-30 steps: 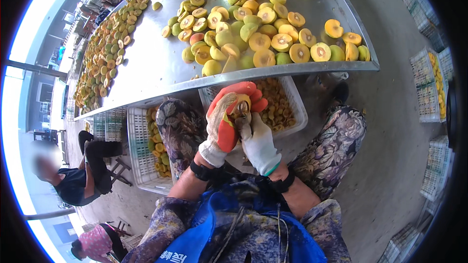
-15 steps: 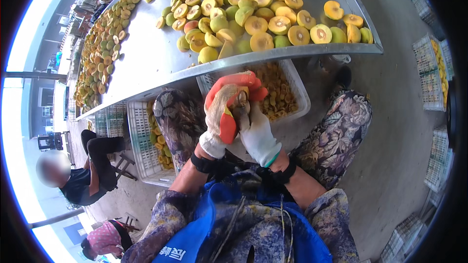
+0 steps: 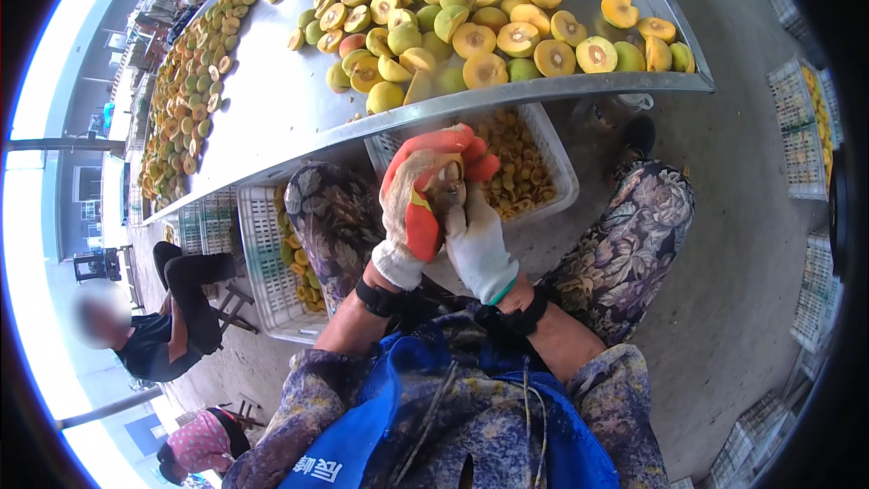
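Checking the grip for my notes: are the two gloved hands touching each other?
Touching. The head view shows the left hand pressed against the right hand, no gap between the gloves.

long steel table point(image 3: 272, 100) heaped with halved yellow-green fruit point(image 3: 471, 27) at the near end, more halves point(image 3: 186, 100) strewn along the far edge; bare metal between the two.
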`<move>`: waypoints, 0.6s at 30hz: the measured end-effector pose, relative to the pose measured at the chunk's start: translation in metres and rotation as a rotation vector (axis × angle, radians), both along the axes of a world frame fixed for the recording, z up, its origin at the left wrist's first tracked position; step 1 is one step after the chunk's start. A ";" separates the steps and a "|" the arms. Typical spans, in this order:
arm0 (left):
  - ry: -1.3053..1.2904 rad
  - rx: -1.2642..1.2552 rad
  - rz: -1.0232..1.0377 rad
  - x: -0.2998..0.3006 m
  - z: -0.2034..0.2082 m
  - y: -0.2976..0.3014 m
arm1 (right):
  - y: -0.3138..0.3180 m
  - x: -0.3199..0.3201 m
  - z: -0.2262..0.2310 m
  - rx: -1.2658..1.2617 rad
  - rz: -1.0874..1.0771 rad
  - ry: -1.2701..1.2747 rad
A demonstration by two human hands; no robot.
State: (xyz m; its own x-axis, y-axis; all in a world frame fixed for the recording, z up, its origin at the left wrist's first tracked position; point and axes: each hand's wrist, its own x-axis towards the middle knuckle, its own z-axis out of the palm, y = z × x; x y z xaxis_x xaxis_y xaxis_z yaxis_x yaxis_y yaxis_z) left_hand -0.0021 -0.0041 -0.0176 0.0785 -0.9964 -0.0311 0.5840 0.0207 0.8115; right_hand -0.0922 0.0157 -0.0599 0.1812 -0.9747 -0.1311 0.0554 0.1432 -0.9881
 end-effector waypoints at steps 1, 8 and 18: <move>-0.001 0.000 -0.001 0.000 0.001 0.000 | -0.001 0.000 0.001 0.000 -0.001 -0.001; -0.103 0.025 -0.020 0.004 -0.003 0.000 | 0.000 -0.004 -0.001 -0.027 0.076 0.128; -0.149 0.211 -0.088 0.021 0.011 -0.014 | -0.007 -0.008 0.019 0.302 0.185 -0.305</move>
State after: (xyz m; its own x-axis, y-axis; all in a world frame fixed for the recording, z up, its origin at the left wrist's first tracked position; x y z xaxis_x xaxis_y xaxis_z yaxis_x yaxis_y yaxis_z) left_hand 0.0188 -0.0179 -0.0063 0.0114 -0.9722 -0.2337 0.4503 -0.2037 0.8694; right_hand -0.0999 0.0090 -0.0413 0.4228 -0.8486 -0.3179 0.2835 0.4570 -0.8430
